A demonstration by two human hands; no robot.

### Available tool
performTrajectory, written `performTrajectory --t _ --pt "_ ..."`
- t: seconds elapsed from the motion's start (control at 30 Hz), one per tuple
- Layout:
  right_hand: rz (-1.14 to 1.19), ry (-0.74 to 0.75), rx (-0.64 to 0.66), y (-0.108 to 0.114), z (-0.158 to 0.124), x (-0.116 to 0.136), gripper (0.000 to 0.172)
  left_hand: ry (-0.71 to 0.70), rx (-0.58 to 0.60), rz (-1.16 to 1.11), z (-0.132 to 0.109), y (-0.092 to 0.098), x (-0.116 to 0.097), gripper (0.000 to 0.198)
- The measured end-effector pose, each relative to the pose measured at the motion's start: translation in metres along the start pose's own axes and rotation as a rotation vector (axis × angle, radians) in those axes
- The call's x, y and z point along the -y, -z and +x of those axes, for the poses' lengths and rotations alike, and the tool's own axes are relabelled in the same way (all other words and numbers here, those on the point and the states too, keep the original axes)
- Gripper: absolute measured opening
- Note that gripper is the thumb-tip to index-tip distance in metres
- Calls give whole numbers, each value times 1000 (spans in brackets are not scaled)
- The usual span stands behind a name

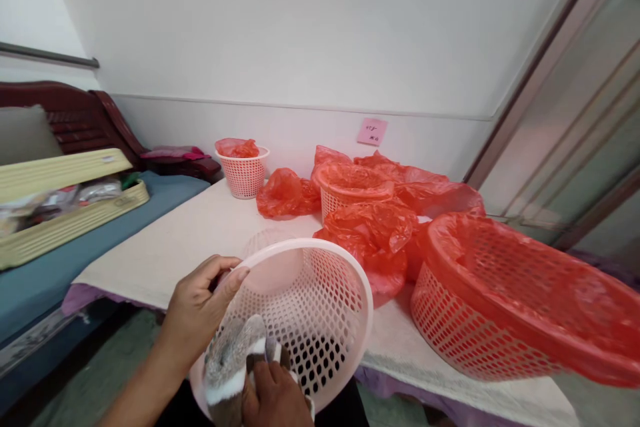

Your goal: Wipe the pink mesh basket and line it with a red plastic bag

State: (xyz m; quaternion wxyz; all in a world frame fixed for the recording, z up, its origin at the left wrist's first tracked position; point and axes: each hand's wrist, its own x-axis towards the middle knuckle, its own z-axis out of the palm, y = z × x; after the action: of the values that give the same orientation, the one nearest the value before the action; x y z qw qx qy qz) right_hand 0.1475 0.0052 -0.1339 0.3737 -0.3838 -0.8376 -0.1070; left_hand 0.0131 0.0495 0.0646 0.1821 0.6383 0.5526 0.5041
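Note:
A pale pink plastic basket with lattice sides is tilted toward me at the table's front edge. My left hand grips its rim at the upper left, thumb on the inner side and fingers outside. Inside the basket's near left part, my right hand is closed on a grey, white and brown cloth. The cloth lies against the basket's inner wall. Part of the right hand's fingers is hidden in the cloth's folds.
On the table stand a small basket with a red bag, a bag-lined middle basket and a large bag-lined basket. Red plastic bags lie between them. A pink note is on the wall. A yellow box lies left.

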Motion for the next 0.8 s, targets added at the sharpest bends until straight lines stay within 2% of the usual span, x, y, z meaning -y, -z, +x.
performTrajectory --t 0.1,0.17,0.23,0.3,0.37,0.43,0.57,0.67,0.73,0.8 --pt "223 -92 4 27 28 3 54 88 -37 32 -23 -5 11 35" --pt "479 -242 38 53 50 3 76 123 -29 22 -46 -10 22 38" --pt "665 -305 103 76 68 1 71 127 -83 13 -68 -12 33 38" --pt "744 -276 175 87 78 -1 61 121 -163 36 -83 -11 40 34" --pt "704 -206 278 83 79 -4 52 108 -226 85 -89 -7 41 29" --pt "539 -147 425 67 75 -9 43 51 -256 138 -85 -2 38 25" --pt "69 -165 722 28 73 -33 31 -204 -177 195 -70 7 26 19" --pt "-86 -281 756 10 81 -61 28 -325 -89 211 -64 9 21 18" --pt "-119 -335 735 6 88 -75 33 -342 -65 227 -62 9 20 19" --pt "-114 -336 735 9 90 -79 31 -355 -55 244 -58 11 19 20"
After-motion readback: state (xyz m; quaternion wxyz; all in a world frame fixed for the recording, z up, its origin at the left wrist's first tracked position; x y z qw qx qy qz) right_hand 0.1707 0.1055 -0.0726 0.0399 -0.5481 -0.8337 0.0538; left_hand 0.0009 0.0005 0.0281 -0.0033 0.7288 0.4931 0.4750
